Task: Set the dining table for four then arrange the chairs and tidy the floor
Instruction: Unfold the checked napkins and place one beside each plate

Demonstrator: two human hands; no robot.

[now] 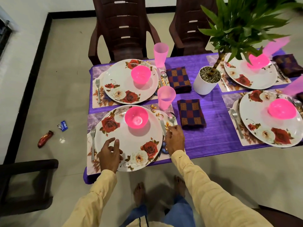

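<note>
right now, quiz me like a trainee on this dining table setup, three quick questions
1. True or false: the near plate holds a pink bowl.
2. The fork beside that plate lies on its: A left, B right, C far side.
3. How many pieces of litter lie on the floor?
Key: 1 true; 2 A; 3 two, a red packet and a blue wrapper.
</note>
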